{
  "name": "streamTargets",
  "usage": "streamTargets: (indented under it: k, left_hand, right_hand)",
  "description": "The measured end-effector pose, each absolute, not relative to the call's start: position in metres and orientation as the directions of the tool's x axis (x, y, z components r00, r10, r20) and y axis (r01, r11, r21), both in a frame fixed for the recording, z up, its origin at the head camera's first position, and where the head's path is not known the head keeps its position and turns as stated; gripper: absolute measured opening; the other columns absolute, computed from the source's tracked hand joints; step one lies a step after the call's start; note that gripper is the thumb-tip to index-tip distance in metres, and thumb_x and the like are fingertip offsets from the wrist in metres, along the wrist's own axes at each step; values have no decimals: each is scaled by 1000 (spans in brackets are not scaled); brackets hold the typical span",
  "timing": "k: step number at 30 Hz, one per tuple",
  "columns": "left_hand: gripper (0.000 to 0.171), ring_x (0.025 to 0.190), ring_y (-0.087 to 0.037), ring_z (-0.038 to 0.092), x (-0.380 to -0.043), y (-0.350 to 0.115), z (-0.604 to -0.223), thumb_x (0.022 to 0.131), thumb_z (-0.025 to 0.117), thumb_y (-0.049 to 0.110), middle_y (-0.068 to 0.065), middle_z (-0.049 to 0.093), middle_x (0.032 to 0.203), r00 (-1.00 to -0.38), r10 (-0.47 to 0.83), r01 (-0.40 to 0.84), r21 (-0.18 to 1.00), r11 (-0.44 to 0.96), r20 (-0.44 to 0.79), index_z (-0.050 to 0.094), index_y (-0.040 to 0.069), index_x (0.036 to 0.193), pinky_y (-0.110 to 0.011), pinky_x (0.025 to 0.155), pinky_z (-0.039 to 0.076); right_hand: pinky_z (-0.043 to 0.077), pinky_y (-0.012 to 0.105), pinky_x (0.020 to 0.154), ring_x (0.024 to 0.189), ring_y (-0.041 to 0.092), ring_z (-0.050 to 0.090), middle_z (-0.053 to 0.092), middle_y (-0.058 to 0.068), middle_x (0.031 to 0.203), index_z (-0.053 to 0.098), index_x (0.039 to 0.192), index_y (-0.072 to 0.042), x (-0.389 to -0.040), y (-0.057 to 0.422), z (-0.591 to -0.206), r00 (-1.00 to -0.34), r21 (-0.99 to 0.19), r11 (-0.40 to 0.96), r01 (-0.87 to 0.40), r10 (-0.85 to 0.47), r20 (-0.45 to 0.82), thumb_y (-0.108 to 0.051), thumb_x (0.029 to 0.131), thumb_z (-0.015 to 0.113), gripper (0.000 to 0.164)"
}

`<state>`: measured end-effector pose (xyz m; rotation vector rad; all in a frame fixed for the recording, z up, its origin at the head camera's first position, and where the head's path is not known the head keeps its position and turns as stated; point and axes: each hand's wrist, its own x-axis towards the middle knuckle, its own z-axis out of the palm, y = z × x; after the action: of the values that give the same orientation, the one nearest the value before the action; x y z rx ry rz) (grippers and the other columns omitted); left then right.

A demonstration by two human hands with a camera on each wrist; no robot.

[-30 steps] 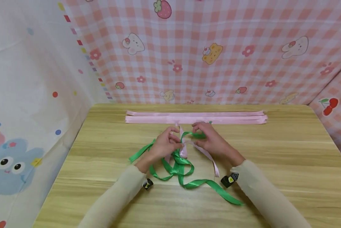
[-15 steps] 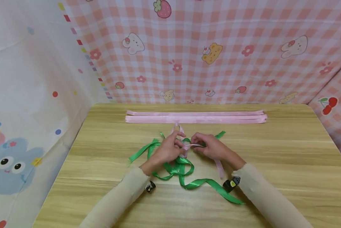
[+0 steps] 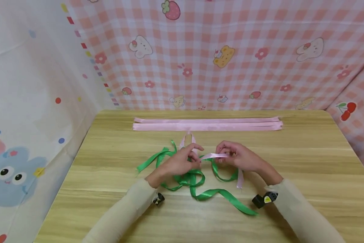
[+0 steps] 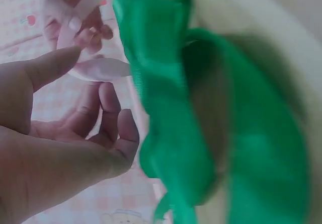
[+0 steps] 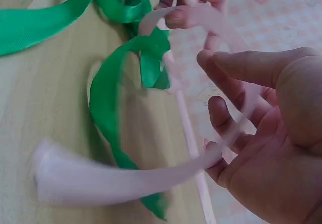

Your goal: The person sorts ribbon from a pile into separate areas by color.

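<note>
While the left hand and right hand pinch one pink satin ribbon, pink strips parallel the far edge of the tabletop.

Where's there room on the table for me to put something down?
The table has bare wood on the right, beyond the right sleeve; on the left, beside the green ribbon; and at the front, between both sleeves. The middle's crowded: green ribbon tangles near the left hand, and a pink ribbon stretches to the right hand. Flat pink ribbons line the back.

Checked cloth behind wooden table
</note>
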<state>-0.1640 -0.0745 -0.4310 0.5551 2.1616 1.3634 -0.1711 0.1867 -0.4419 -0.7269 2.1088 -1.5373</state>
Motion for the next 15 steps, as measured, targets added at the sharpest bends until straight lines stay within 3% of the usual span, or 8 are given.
streamTargets:
  k: [5,7,12,15]
  left_hand:
    - [46,83,-17,65,-171,-69,-415,92,69,4,-13,71,93,-794,594,98,938,333,-128,50,9,134,-26,74,51]
    - [49,85,-16,66,-173,-67,-406,90,72,5,-8,71,90,-795,600,121,943,311,-96,51,11,134,-27,80,53]
    - [52,90,-24,67,-177,-64,-384,89,73,4,-7,71,90,-784,620,133,968,213,-28,51,14,135,-30,82,54]
    - [50,86,-30,66,-179,-65,-373,89,72,4,-8,71,90,-785,619,107,983,148,-8,52,15,133,-27,72,53]
  right_hand:
    - [52,27,76,81,25,65,67,23,91,49,118,0,-169,189,-429,-761,-979,169,-112,-648,-25,5,93,64,30]
    - [52,27,77,79,21,65,68,17,89,47,120,-4,-167,190,-420,-770,-992,100,-81,-638,-1,3,94,62,31]
    - [53,26,75,77,14,61,65,0,85,51,117,-11,-164,192,-390,-792,-987,-106,-121,-589,160,1,101,50,20]
    - [53,26,71,75,15,58,62,1,86,53,114,-8,-161,193,-372,-787,-962,-219,-162,-560,260,7,102,43,21]
